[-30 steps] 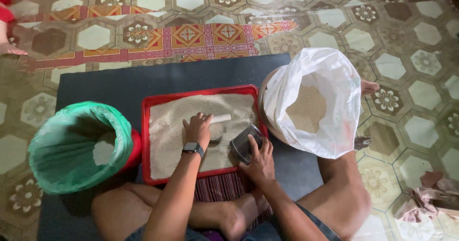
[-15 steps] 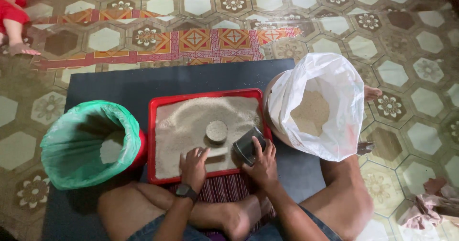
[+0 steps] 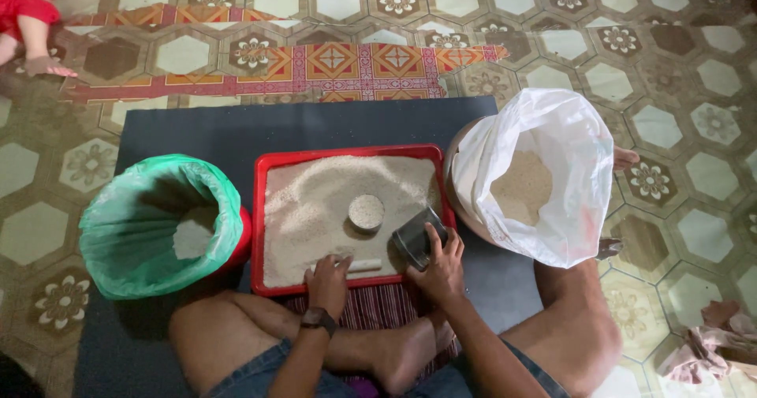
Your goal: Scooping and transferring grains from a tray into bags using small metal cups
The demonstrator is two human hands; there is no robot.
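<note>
A red tray [image 3: 347,154] filled with pale grain lies on a dark mat in front of my crossed legs. A small round cup [image 3: 366,212] full of grain stands in the middle of the tray. My left hand [image 3: 328,282], with a watch on the wrist, rests at the tray's near edge on a thin white stick [image 3: 364,265]. My right hand [image 3: 438,262] grips a dark square container [image 3: 415,240] at the tray's near right corner.
A bucket lined with a green bag [image 3: 158,224] stands left of the tray with some grain inside. A white sack [image 3: 544,173] of grain stands open on the right. A person in red [image 3: 27,19] sits at the far left on the patterned tile floor.
My left hand pulled back from the middle of the tray to its near edge, uncovering the round cup, and now lies on the white stick. The right hand stayed on the dark container.
</note>
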